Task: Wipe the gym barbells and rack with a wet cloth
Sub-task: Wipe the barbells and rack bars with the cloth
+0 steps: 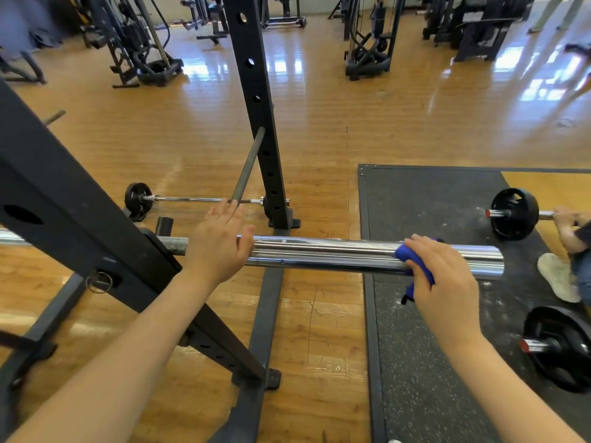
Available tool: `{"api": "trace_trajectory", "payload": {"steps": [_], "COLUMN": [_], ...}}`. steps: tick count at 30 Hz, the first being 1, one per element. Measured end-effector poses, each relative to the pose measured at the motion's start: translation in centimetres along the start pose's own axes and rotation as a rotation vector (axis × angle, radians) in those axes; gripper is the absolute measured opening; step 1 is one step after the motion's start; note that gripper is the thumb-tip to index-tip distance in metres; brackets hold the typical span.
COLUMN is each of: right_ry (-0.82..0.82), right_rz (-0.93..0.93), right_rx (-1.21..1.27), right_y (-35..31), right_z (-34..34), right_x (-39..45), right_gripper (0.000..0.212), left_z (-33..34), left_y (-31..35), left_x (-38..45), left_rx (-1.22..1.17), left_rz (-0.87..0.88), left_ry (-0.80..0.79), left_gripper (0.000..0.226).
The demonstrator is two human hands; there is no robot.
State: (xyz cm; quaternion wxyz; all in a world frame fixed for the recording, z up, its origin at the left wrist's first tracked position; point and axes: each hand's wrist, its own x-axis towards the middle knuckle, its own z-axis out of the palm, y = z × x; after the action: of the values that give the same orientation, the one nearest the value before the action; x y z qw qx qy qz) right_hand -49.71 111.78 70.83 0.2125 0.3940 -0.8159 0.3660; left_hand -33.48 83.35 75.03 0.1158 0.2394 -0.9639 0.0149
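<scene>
A chrome barbell sleeve (335,255) runs left to right across the middle of the view, resting on the black rack (80,215). My left hand (217,241) lies over the bar near the collar, fingers straight and thumb against the sleeve. My right hand (444,279) grips a blue cloth (412,257) wrapped against the sleeve close to its right end. The cloth's tail hangs below the bar.
A black rack upright (256,100) stands ahead. A small barbell (204,199) lies on the wooden floor behind it. On the black rubber mat (425,314) at right, another person's hand (566,219) holds a plated barbell (513,214); another plate (559,348) lies nearer.
</scene>
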Motion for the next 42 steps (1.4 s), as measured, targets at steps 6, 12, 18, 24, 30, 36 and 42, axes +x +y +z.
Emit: {"api": "trace_trajectory", "payload": {"steps": [6,12,18,24,30,36,42], "right_ry": [0.055,0.102,0.089,-0.201,-0.088,-0.036,0.055], "right_rz": [-0.06,-0.02,0.038,0.082,-0.02,-0.05,0.016], "right_rx": [0.13,0.147,0.112,-0.053,-0.025,0.058,0.029], "right_y": [-0.2,-0.5,-0.4,-1.1,-0.1,-0.5,-1.4], "right_z": [0.0,-1.1,-1.6,-0.7,-0.6,-1.0,-1.8], "right_x": [-3.1,-0.9,4.0,3.6,0.0,-3.0,1.6], "right_gripper": [0.03,0.029,0.026,0.034,0.035,0.044,0.036], "left_z": [-0.6,-1.4,0.6,1.6,1.2,-0.3,-1.3], "left_y": [0.1,0.4,0.6,0.4,0.5,0.4,0.3], "left_x": [1.0,2.0,-2.2,-2.6,-1.5,0.2,2.7], "left_rx": [-0.02,-0.014,-0.073,-0.017,-0.022,-0.046,-0.173], "left_rz": [-0.099,-0.132,-0.121,-0.102,-0.112,-0.127,-0.209], "left_ry": [-0.077,-0.047,0.166,0.169,0.158,0.003,-0.1], "left_gripper": [0.067,0.059,0.062,0.057,0.061,0.07,0.051]}}
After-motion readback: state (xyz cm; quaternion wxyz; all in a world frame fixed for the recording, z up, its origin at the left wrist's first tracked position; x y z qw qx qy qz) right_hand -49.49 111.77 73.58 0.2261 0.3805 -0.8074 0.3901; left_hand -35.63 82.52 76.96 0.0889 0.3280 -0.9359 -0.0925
